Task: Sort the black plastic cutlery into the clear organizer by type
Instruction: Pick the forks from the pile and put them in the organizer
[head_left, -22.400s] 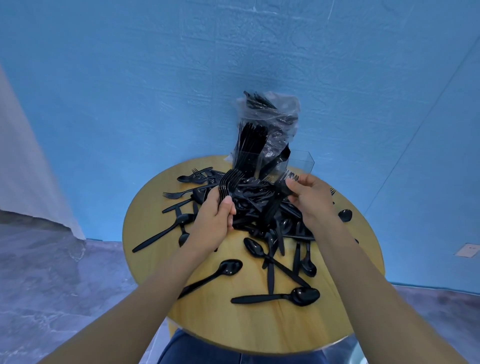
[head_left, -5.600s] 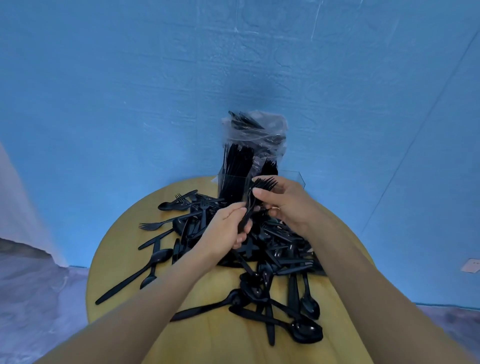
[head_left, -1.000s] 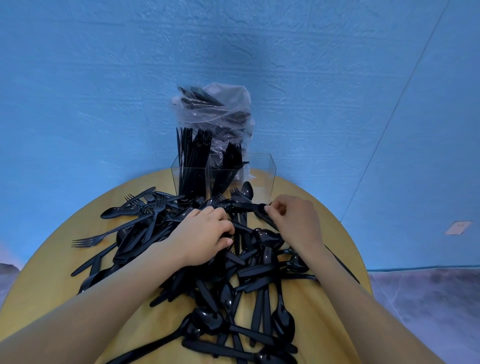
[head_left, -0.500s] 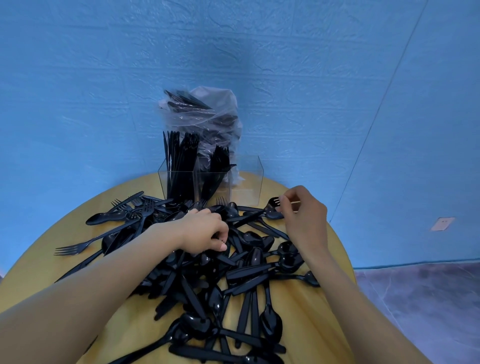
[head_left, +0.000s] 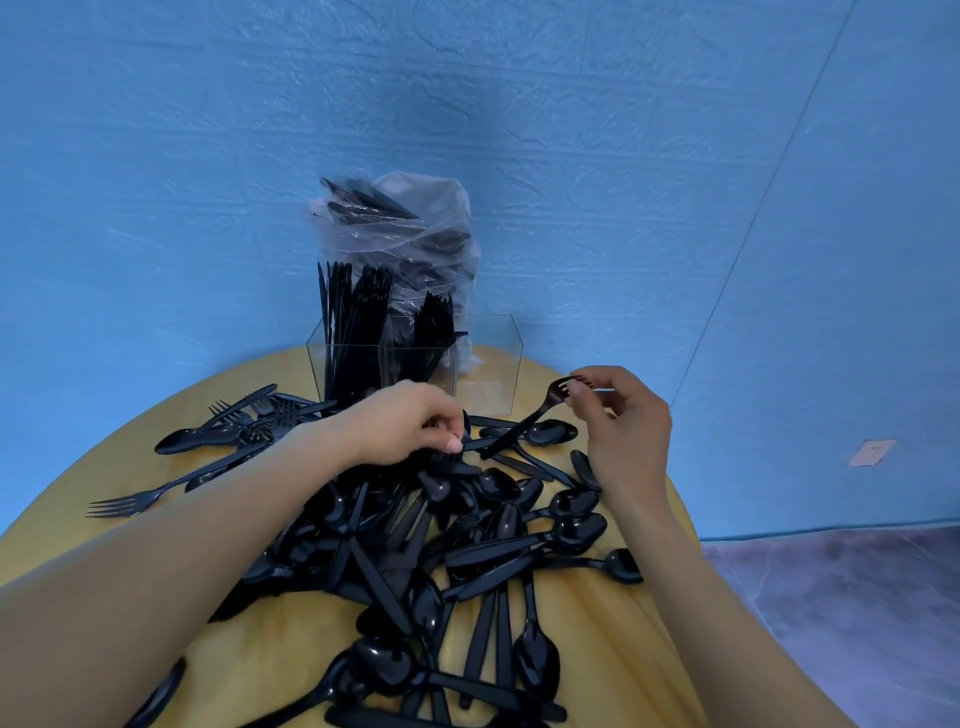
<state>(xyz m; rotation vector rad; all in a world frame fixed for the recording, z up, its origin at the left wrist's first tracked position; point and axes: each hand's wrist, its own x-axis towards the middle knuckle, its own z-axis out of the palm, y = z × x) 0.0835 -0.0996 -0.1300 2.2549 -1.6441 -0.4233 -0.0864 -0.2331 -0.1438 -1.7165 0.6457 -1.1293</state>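
Note:
A heap of black plastic cutlery (head_left: 457, 540) covers the round wooden table (head_left: 597, 639). The clear organizer (head_left: 488, 358) stands at the table's far edge; its left and middle compartments hold upright black pieces, its right one looks empty. My right hand (head_left: 623, 421) pinches a black fork (head_left: 530, 421) by its tines, lifted a little above the heap right of the organizer. My left hand (head_left: 405, 421) lies on top of the heap in front of the organizer, fingers curled down onto a black piece.
A clear plastic bag (head_left: 410, 234) of more black cutlery stands behind the organizer against the blue wall. Loose forks (head_left: 171, 488) and a spoon (head_left: 192, 439) lie on the table's left side. Grey floor shows to the right.
My right hand has drawn a fork out of the heap and raised it to the right. The left hand has stayed on the heap. The view shifted slightly.

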